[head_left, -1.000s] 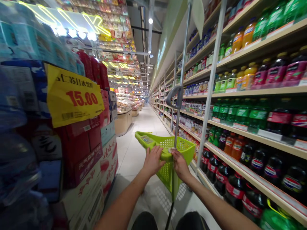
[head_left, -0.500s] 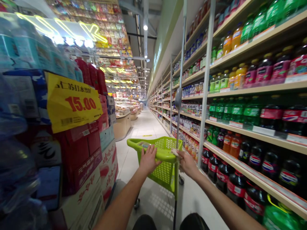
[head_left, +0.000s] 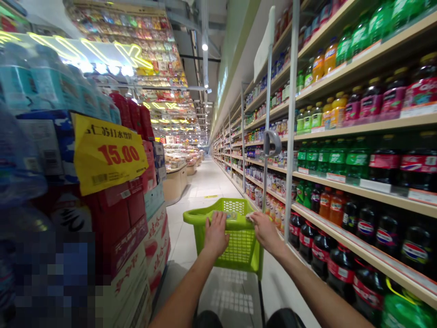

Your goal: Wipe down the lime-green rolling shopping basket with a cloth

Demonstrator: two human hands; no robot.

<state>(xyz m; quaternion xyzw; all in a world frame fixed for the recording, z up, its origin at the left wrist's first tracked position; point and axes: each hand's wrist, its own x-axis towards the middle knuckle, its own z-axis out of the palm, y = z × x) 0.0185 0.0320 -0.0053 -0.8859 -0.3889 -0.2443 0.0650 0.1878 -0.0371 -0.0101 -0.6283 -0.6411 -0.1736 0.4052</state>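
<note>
A green plastic shopping cart (head_left: 223, 262) stands directly in front of me, with its perforated basket facing up the aisle. My left hand (head_left: 216, 236) lies over the middle of its handle (head_left: 197, 217), fingers across the top and thumb lower down on the near side. At the right end of the handle, my right hand (head_left: 266, 232) pinches a small crumpled white tissue or cloth (head_left: 250, 217) against the green plastic. A thin metal pole (head_left: 268, 91) with a grey loop-shaped holder (head_left: 272, 143) rises just behind that hand.
Shelves of soda bottles (head_left: 353, 273) run along my right. On the left are stacked drink cartons (head_left: 128, 232) with a yellow price sign (head_left: 111, 152). The pale tiled aisle (head_left: 201, 175) stretches ahead past a wooden display counter (head_left: 175, 182). The lower left corner is pixelated.
The cart and pole have shifted slightly right in view, and the pole's grey holder has turned to show its loop. A white panel now shows at the pole's top. Both hands stay on the handle.
</note>
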